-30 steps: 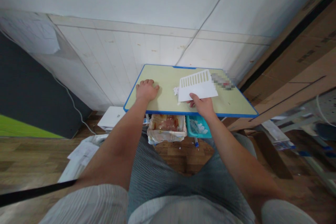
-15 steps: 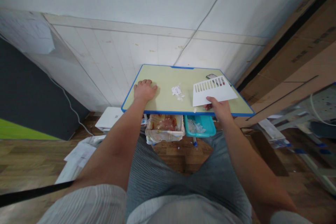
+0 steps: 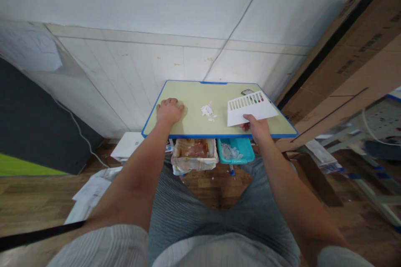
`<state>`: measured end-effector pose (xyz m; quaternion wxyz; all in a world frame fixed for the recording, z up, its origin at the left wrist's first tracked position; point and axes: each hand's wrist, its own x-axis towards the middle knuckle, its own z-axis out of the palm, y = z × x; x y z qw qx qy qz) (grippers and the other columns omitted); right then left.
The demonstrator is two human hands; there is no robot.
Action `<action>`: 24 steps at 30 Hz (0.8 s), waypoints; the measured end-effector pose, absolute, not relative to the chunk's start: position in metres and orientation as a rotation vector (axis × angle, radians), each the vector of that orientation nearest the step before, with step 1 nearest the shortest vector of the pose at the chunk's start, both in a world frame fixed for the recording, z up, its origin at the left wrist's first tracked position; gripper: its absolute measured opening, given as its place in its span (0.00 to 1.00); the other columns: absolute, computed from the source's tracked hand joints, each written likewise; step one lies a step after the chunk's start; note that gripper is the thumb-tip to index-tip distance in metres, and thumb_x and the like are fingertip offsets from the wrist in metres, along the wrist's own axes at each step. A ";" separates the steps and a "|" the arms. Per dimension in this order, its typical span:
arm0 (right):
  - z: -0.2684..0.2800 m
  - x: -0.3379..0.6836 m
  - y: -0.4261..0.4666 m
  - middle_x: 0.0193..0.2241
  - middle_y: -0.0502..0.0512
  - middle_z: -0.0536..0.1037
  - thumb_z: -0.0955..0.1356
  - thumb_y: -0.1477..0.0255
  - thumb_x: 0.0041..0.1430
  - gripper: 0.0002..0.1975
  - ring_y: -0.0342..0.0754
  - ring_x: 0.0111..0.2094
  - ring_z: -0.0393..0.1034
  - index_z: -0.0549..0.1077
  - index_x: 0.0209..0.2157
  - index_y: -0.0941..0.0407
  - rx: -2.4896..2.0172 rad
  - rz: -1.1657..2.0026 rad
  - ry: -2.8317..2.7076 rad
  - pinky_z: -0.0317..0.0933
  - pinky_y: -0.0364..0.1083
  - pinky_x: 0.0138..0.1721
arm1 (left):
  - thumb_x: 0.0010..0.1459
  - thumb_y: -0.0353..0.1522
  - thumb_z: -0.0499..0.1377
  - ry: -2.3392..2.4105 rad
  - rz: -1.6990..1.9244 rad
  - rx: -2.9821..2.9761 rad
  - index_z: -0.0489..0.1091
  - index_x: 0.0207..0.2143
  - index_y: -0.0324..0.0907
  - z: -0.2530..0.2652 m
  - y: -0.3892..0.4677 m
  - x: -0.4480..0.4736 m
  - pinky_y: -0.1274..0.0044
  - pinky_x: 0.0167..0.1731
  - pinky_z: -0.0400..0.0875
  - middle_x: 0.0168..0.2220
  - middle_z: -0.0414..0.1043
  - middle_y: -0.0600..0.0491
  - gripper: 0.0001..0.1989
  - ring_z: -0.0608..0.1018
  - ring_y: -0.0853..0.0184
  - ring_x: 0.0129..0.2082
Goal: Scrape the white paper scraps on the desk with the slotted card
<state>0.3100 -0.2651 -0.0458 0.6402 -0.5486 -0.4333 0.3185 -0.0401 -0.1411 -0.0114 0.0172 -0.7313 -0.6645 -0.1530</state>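
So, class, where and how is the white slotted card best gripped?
I'd pinch the card by its solid near edge, from the wearer's side, where the right hand holds it; its slotted far side offers only thin strips.

No word, number or brand is legible. Dark print on the tall brown cardboard box (image 3: 340,73), right of the blue-edged, pale-yellow tabletop (image 3: 191,92), is too small and blurred to read; likewise a dark mark on the white rectangular box (image 3: 126,146), left of the tabletop.
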 end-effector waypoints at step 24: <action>-0.037 0.285 -0.236 0.21 0.54 0.81 0.76 0.54 0.53 0.16 0.48 0.19 0.69 0.76 0.32 0.51 -1.315 0.721 -1.152 0.66 0.47 0.22 | 0.80 0.45 0.52 -2.097 -0.459 -2.269 0.76 0.73 0.39 -0.006 -0.145 -0.040 0.52 0.75 0.68 0.77 0.73 0.34 0.30 0.72 0.41 0.77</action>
